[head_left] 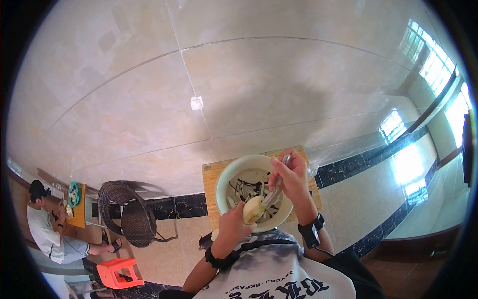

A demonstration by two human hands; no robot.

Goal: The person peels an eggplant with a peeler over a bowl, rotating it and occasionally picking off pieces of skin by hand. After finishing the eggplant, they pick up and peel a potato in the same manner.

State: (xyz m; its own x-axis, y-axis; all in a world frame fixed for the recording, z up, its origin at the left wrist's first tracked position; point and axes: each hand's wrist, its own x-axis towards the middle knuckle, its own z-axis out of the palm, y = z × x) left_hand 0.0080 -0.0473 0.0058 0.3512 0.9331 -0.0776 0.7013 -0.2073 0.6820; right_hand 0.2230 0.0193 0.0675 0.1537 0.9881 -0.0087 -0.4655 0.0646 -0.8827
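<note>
left hand (231, 226) at the bowl's near rim, clenched round one pale vegetable (253, 209) held over the bowl (219, 187). right hand (293, 178) above the bowl's right side grips one peeler (275, 192), blade on the vegetable. peeling looks mostly done: shown side is pale, many dark peel strips (246, 185) in the bowl, hidden side unclear. one wooden table (209, 174) under the bowl. left of the bowl: one wicker chair (124, 214), one orange stool (117, 273), one seated person (47, 229).

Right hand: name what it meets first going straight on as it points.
Probably the pale vegetable in the left hand: the right hand aims its peeler at it, above the bowl. Depth is unclear.
</note>
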